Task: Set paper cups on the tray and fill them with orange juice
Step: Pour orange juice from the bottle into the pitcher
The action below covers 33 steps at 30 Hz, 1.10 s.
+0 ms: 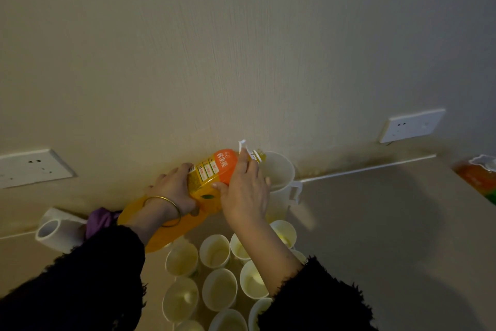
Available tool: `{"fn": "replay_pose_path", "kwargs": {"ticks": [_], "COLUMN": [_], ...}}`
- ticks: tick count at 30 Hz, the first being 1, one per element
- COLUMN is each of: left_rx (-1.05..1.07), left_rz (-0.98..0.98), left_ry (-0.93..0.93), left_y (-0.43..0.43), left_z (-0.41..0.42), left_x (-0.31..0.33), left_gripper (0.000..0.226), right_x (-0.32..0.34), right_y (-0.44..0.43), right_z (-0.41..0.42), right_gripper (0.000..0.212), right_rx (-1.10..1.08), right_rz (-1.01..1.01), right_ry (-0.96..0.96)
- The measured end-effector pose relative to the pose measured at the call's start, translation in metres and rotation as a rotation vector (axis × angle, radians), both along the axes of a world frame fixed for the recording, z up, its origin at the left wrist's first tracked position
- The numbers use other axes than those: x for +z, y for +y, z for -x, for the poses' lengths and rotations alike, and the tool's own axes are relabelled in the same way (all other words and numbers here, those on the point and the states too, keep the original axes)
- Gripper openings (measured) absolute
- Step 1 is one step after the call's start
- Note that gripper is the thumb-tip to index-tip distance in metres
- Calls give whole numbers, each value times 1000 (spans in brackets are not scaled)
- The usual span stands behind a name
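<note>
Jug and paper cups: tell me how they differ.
The jug is larger and has a side handle; the cups are smaller and handleless. The jug stands by the wall under the tilted bottle's mouth; the cups cluster nearer the camera. Both are white, upright and open-topped.

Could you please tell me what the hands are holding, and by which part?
Both hold the tilted orange plastic juice bottle: the left hand grips its middle, the right hand its upper part near the neck.

Beige table (pixel 375 223), paper cups (pixel 219 289), jug (pixel 279 177), tape roll (pixel 53 231)
</note>
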<state>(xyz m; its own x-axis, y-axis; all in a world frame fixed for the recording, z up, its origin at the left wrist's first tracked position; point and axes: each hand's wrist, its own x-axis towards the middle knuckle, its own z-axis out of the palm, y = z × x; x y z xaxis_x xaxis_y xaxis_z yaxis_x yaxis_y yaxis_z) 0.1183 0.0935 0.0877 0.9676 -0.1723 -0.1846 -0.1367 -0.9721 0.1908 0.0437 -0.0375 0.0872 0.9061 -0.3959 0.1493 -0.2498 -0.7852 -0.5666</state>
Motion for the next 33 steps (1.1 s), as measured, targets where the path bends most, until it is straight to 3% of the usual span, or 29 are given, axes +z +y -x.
{"fn": "replay_pose_path", "kwargs": {"ticks": [33], "left_rx": [-6], "left_rz": [-69], "left_ry": [7], "left_y": [-5], "left_z": [4], "left_x": [10], "left_gripper": [108], "right_x": [5], "right_y": [-2], "right_z": [3], "right_gripper": [94], "right_rx": [7], "right_rz": [-32], "right_ry": [18]}}
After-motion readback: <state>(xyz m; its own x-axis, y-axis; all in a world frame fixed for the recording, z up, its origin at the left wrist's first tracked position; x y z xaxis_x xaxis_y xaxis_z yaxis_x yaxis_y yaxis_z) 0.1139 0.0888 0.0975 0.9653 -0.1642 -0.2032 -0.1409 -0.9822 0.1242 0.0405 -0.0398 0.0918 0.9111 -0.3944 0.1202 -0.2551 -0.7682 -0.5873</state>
